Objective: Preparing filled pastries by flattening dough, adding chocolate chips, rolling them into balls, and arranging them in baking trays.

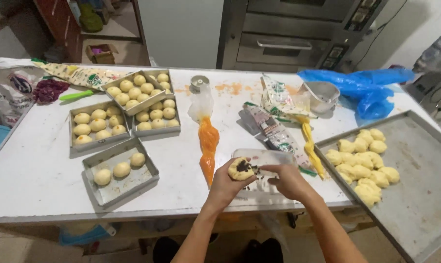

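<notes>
Left hand [228,182] has its grip cupped around a flattened dough piece [242,169] with a dark filling [244,166] sitting in the middle of it. Right hand [287,180] is pinched tight with the fingertips right at the edge of that dough, touching the filling side; can't tell if there's a tool in that grip or just fingers. Both hands hover over a clear plastic tub [271,158] near the front edge of the white bench [35,175].

Using the tub as the landmark: just left of it lies an orange piping bag [208,146], and further left a small metal tray [120,173] with three dough balls. Behind that tray are more trays [132,104] packed full of balls. Right of the tub there's a yellow piping bag [310,143], then a big baking sheet [415,195] with a pile of raw dough lumps [362,160]. Far back right of the tub is a blue plastic bag [366,87].
</notes>
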